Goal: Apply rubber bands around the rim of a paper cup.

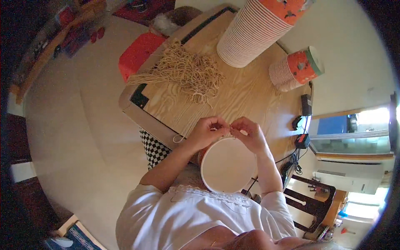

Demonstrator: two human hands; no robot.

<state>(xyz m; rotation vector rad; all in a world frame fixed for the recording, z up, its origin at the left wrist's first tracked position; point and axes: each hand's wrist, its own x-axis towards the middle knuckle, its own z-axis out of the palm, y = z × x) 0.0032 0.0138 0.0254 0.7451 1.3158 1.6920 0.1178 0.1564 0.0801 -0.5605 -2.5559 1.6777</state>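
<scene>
My left hand (209, 131) and my right hand (249, 134) meet above the far rim of a round white paper bucket (229, 166). Both are closed in a pinch, fingertips almost touching. Between them they hold a thin cord, mostly covered by the fingers. A pale loop of cord (179, 138) shows beside my left wrist. The bucket rests against my body at the table's near edge, with its broad white face turned up. On the table beyond my left hand lies a loose heap of tan cords (189, 71), some strands laid straight toward the left.
A tall leaning stack of nested paper buckets (256, 35) stands at the far side of the wooden table (246, 98), a shorter stack (293, 71) to its right. Black adapters (303, 141) with cables lie along the right edge. A red container (139, 54) stands beyond the left edge.
</scene>
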